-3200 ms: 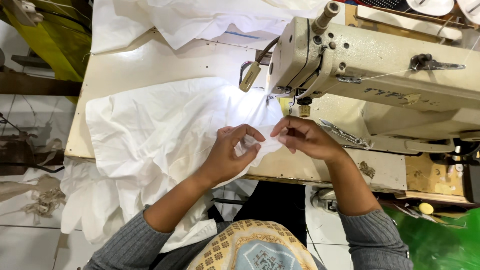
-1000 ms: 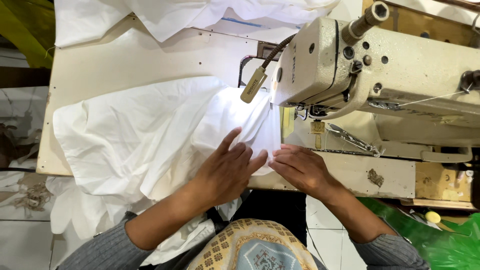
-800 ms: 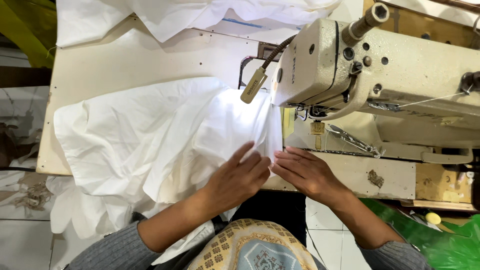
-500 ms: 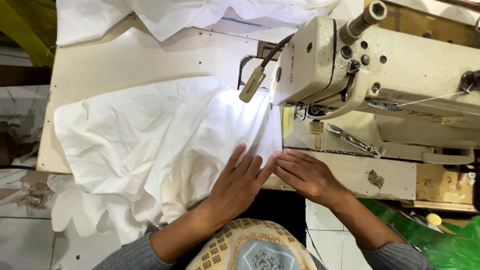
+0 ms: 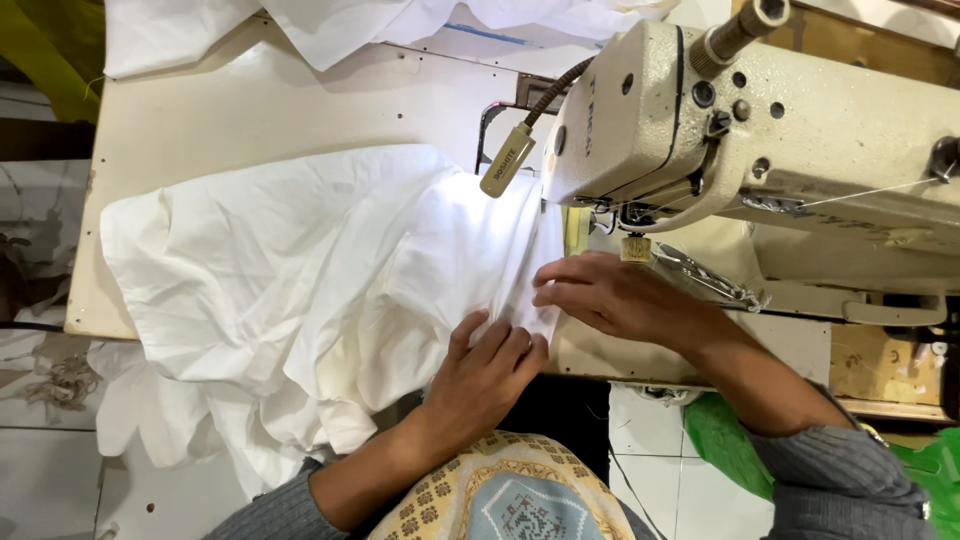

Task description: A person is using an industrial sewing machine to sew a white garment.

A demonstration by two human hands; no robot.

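Pressing white fabric [image 5: 330,270] flat on the bench [image 5: 250,110] with left hand [image 5: 485,375] and right hand [image 5: 610,295], fingers extended, gripping nothing, keeping the edge beside the sewing machine [image 5: 760,130].

1. Cloth [image 5: 300,270]: plain white, no pattern.
2. Sewing machine [image 5: 800,130]: cream, speckled with dark marks.
3. Table [image 5: 250,120]: pale beige top.
4. Lamp head [image 5: 505,165]: tan, on a dark flexible neck.
5. Sleeves [image 5: 840,480]: grey ribbed knit.
6. Cap [image 5: 500,495]: yellow and pale blue (small geometric pattern).
7. Bag [image 5: 735,445]: bright green.
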